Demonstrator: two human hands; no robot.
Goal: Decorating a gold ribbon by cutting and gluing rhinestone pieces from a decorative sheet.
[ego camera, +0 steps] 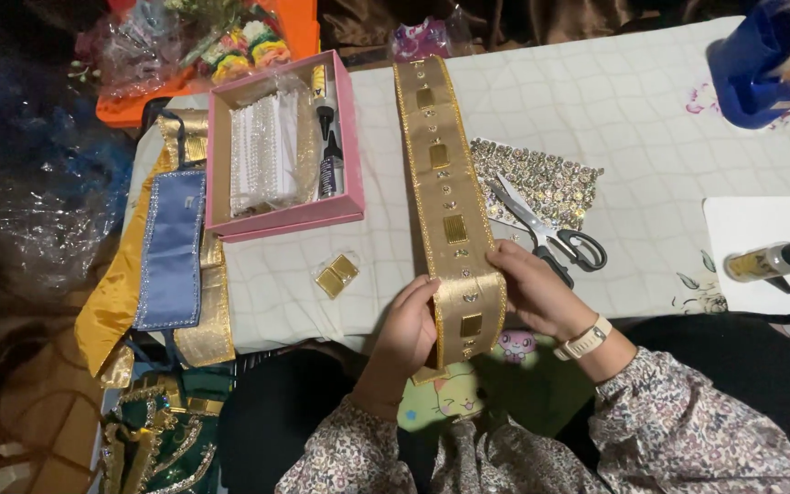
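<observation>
Pink open box of white bead strands and glue bottles sits upper left on the pale quilted table cover, a small clear packet of gold squares below it, blue tape dispenser at the far right corner. Bare cover lies right of the scissors and sequin sheet; the near edge runs just under the hands. Left hand and right hand pinch the near end of the long gold sash, studded with gold rectangles and running up the middle.
</observation>
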